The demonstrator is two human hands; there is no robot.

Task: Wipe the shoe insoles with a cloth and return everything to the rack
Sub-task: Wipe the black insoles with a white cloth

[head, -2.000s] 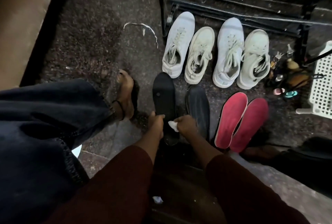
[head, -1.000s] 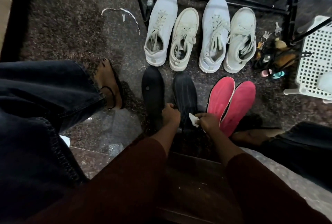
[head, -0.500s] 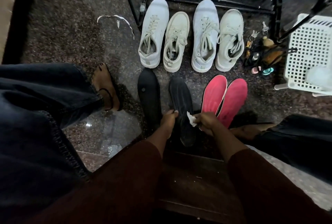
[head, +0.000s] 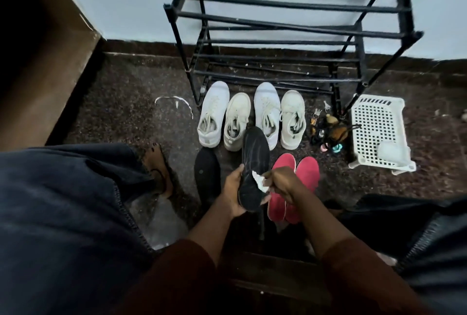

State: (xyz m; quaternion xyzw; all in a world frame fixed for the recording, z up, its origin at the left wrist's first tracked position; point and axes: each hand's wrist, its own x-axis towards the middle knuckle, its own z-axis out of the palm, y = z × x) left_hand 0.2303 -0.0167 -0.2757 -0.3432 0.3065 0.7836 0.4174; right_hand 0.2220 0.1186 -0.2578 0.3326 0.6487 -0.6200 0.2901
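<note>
My left hand point(head: 233, 192) grips the heel end of a black insole point(head: 254, 160), lifted off the floor with its toe pointing away from me. My right hand point(head: 280, 183) pinches a small white cloth point(head: 260, 181) against that insole's lower part. A second black insole point(head: 206, 173) lies flat on the floor to the left. Two red insoles point(head: 302, 178) lie side by side on the right, partly behind my right hand. Several white sneakers point(head: 252, 115) stand in a row before the black metal shoe rack point(head: 290, 29), whose shelves hold nothing.
A white perforated plastic basket point(head: 379, 132) sits at the right of the rack, with keys and small trinkets point(head: 328, 130) beside it. A brown wooden panel point(head: 38, 49) rises at the left. My sandalled foot point(head: 158, 165) rests left of the insoles.
My left hand has lifted the right-hand black insole off the floor, and the cloth is now on it. The view has tilted up, showing the whole rack.
</note>
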